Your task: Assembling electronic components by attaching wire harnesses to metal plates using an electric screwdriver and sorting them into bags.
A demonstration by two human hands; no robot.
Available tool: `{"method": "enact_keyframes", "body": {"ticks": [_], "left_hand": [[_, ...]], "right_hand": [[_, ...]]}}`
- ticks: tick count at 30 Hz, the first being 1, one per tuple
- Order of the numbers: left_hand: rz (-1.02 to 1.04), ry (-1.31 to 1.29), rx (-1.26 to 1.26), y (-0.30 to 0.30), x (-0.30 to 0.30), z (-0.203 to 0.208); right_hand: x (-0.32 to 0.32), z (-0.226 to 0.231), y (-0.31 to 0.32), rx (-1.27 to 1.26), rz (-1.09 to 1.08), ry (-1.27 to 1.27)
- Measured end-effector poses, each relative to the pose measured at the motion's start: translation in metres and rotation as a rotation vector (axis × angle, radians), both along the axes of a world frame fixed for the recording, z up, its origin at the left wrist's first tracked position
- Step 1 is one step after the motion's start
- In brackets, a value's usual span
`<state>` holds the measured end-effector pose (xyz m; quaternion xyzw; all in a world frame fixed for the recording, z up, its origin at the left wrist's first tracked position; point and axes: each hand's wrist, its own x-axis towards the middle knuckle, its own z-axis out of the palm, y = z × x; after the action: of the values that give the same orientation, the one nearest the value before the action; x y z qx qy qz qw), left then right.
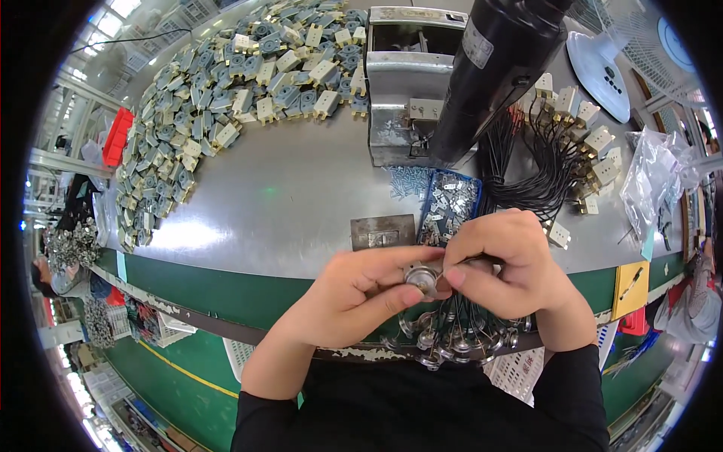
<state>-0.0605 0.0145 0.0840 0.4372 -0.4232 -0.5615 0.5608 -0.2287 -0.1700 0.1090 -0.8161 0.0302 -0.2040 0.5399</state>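
Note:
My left hand (354, 294) pinches a small round metal part (422, 278), like a thermostat disc, between thumb and fingers above the table's front edge. Beside it, my right hand (508, 260) has its thumb and forefinger closed at the part's right side. Something thin, perhaps a wire end, shows at those fingertips, but the fingers mostly cover it. Just below both hands hangs a bunch of similar round metal parts (444, 343) on dark wires. A flat steel block with a slot (382, 231) lies beyond my left hand. A blue tray of small metal terminals (454, 200) sits beyond my right.
A black cylinder (489, 75) on a metal machine (399, 75) stands at the back. Blue screws (407, 182) lie before it. Grey and cream parts (263, 68) are heaped back left. Black wires (538, 173) with cream blocks (599, 143) and a plastic bag (651, 177) lie right.

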Motion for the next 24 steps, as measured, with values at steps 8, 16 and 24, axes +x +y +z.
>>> {"method": "enact_keyframes", "body": {"ticks": [8, 16, 24], "left_hand": [[-0.091, -0.050, -0.011, -0.001, 0.000, -0.003], [-0.086, 0.102, -0.171, -0.003, 0.009, -0.037], [0.101, -0.209, -0.405, -0.010, 0.011, -0.049]], "right_hand": [[0.002, -0.005, 0.006, -0.049, 0.023, -0.064], [0.000, 0.006, 0.009, 0.024, 0.169, 0.087], [0.005, -0.006, 0.015, -0.077, 0.084, -0.046]]}}
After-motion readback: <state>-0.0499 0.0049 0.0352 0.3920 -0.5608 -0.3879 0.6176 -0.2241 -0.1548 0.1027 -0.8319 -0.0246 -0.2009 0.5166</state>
